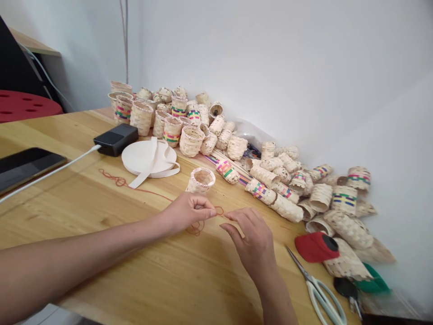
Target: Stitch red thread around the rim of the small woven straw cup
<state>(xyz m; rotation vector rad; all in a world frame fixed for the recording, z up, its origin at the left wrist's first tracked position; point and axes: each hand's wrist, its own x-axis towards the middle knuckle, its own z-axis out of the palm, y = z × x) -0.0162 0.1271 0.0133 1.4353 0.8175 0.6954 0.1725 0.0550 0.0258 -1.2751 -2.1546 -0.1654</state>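
Note:
My left hand [187, 212] is closed in a pinch on a thin red thread [147, 191]. A small loop of that thread sticks out past the fingertips, and more of it lies curled on the table below the hand. My right hand [250, 234] is just to the right, its thumb and index finger apart, fingertips close to the loop. Whether a fingertip touches the thread I cannot tell. Right behind my left hand stands a small woven basket [200, 181] with a red-and-white stitched rim, its lower part partly hidden.
A roll of white ribbon [149, 159], a black power bank [115, 139] with a white cable, and a phone [30, 168] lie left. Many woven baskets [191, 141] line the wall. On the right are scissors [316, 286], a red thread spool [314, 247] and keys [345, 289].

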